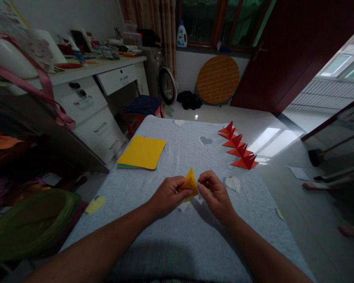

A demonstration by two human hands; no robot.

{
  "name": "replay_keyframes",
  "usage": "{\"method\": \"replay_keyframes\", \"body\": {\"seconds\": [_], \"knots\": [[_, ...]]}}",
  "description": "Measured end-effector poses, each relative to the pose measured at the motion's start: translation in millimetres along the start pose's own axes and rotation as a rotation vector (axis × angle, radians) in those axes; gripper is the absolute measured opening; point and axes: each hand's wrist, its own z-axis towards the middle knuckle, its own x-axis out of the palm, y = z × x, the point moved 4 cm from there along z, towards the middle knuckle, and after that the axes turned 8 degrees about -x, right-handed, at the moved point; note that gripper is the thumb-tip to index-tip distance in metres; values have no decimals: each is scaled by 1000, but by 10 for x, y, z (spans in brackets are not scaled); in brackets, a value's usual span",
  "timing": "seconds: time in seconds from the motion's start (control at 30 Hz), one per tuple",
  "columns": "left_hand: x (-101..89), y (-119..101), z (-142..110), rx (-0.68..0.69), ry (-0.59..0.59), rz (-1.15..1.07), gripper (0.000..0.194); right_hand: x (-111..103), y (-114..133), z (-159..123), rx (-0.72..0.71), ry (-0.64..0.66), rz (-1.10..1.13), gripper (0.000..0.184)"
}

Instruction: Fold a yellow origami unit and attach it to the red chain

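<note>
Just above the cloth-covered table, a small piece of folded yellow paper [191,181] points upward. My left hand [172,193] pinches it between thumb and fingers from the left side. At its right edge is my right hand [214,193], with thumb and fingertips curled close together. Whether those right fingertips grip the paper's edge or only rest beside it cannot be made out. Farther left on the table lies a stack of square paper [142,152], yellow on top with other colours below. Several folded red paper pieces [244,157] stand in a row at the right.
A pale blue cloth with heart shapes [165,236] covers the table. Beyond it are a dark-topped stool [143,105], a white desk with drawers [88,102], an open washing machine [166,84] and a round wooden board [218,79]. A green basket [32,224] sits at lower left.
</note>
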Motion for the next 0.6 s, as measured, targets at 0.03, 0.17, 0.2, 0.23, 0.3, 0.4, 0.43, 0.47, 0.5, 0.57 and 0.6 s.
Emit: {"method": "replay_keyframes", "body": {"seconds": [0.03,0.17,0.2,0.23,0.3,0.4,0.43,0.47,0.5,0.57,0.6], "knots": [[-12,4,4,3,-17,-12,17,20,37,4,-44,31,-39,6],[-26,-3,4,24,-54,-13,18,60,112,19,-117,51,-139,7],[-25,-7,0,30,-63,-7,17,61,114,20,-124,43,-153,7],[-24,-12,-3,36,-71,-4,16,61,112,19,-127,39,-164,6],[-19,-21,-10,45,-77,-10,14,63,98,12,-121,43,-181,7],[-16,-45,-13,66,-78,-26,13,71,78,-2,-112,63,-194,8],[-17,-55,-12,75,-80,-29,13,72,76,-5,-117,64,-194,9],[-18,-67,-11,86,-82,-29,13,71,75,-8,-127,62,-192,10],[-20,-78,-10,100,-85,-27,14,69,75,-10,-135,58,-190,10],[-25,-93,-9,122,-90,-15,15,64,70,-14,-141,56,-193,11],[-27,-96,-9,129,-90,-8,16,60,66,-15,-141,55,-196,11]]}}
